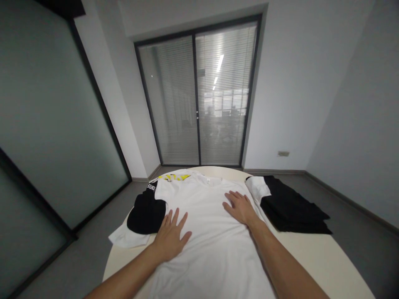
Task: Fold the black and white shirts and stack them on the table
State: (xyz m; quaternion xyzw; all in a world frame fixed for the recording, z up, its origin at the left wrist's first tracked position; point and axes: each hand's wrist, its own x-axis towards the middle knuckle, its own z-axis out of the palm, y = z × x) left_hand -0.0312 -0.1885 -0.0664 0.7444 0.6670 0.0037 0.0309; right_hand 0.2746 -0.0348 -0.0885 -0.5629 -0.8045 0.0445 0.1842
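In front of me, a white T-shirt [212, 245] is lying spread across the middle of a pale table [324, 261], its neck pointing toward the curved far edge. A person is resting both bare hands on it, grasping nothing. The left hand [170, 241] is splaying its fingers over the shirt's left side, close to black clothing [146, 214] by the table's left edge. The right hand [240, 207] is spreading across the shirt's right side. Folded black clothes [291, 203] are lying along the right edge.
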